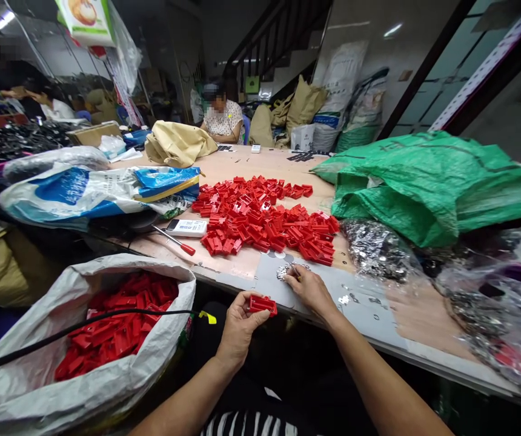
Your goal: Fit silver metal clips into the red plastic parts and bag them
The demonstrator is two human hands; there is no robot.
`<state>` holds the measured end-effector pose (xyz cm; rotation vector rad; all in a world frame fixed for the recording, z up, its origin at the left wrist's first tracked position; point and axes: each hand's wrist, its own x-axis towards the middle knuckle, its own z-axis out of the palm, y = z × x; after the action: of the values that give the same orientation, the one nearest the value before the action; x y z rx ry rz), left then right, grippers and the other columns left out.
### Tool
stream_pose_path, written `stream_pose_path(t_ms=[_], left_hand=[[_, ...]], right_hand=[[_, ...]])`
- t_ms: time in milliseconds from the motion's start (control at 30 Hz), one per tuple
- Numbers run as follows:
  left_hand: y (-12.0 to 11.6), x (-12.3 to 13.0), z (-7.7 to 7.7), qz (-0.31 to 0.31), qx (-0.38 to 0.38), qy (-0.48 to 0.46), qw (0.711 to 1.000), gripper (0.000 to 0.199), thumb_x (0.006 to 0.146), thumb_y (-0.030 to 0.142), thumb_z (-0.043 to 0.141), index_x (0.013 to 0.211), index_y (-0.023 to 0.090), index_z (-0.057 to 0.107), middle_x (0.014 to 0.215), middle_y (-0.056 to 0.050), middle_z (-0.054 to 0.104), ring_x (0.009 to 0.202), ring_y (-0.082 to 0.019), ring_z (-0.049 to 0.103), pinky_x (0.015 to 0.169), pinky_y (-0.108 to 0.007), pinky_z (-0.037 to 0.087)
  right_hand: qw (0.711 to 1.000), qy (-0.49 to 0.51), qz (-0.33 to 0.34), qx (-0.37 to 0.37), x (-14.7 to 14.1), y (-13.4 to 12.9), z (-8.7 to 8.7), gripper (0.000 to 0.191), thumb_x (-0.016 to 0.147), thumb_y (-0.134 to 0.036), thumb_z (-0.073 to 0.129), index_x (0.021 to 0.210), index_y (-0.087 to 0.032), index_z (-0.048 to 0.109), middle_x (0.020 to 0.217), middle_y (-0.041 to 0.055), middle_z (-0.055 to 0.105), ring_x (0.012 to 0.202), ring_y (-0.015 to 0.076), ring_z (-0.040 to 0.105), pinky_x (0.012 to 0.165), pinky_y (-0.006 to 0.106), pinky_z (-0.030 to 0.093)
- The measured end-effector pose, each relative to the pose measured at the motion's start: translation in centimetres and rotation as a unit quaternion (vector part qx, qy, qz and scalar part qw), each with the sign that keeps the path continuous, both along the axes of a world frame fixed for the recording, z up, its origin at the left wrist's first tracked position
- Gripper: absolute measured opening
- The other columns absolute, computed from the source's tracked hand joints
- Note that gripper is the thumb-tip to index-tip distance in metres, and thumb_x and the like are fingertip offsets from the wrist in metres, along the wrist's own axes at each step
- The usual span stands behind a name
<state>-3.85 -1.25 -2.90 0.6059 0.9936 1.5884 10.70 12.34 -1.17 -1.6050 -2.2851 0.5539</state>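
Observation:
My left hand (241, 321) holds a red plastic part (263, 305) between thumb and fingers, just off the table's front edge. My right hand (306, 289) is over the grey mat (365, 312), its fingers pinched together at a small pile of shiny metal pieces (283, 271); what the fingertips hold is too small to make out. A large heap of red parts (265, 221) lies on the table beyond both hands. More loose metal pieces (345, 298) are on the mat to the right of my right hand.
An open white sack (151, 369) of red parts stands at the left. A red-handled screwdriver (186, 248) lies near a white box (188, 227). Green sacking (442, 175) and plastic bags of metal pieces (378, 248) are at the right. A person (224, 118) sits across the table.

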Motion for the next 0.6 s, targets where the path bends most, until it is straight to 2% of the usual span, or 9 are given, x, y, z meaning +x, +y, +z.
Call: stream_pose_path(t_ms=[333,467,600], left_hand=[[0.7,0.9,0.1,0.003,0.008,-0.049,0.999,0.033,0.062,0.017,0.081,0.088,0.014,0.06,0.083,-0.003,0.071,0.073,-0.011,0.063,0.072,-0.022,0.048],[1.9,1.2,-1.5,0.012,0.031,-0.078,0.996,0.045,0.046,0.023,0.089,0.079,0.013,0.06,0.075,-0.005,0.071,0.065,-0.012,0.064,0.063,-0.021,0.048],[3.5,1.1,-3.6,0.014,0.034,-0.052,0.998,0.056,0.033,0.029,0.093,0.076,0.012,0.062,0.074,-0.007,0.073,0.064,-0.015,0.067,0.059,-0.021,0.047]], right_hand=[[0.998,-0.039,0.026,0.034,-0.4,-0.3,-0.3,0.009,0.087,-0.027,0.048,0.084,-0.022,0.056,0.089,0.0029,0.065,0.083,0.0206,0.06,0.067,0.028,0.038],[0.998,-0.029,0.041,0.032,0.3,1.1,-1.6,0.018,0.086,-0.035,0.042,0.084,-0.023,0.056,0.086,0.0043,0.067,0.081,0.0225,0.063,0.068,0.031,0.043],[0.998,-0.006,0.057,0.027,1.0,3.0,-3.4,0.023,0.083,-0.041,0.042,0.086,-0.026,0.059,0.086,0.0056,0.069,0.08,0.024,0.065,0.069,0.032,0.047]])
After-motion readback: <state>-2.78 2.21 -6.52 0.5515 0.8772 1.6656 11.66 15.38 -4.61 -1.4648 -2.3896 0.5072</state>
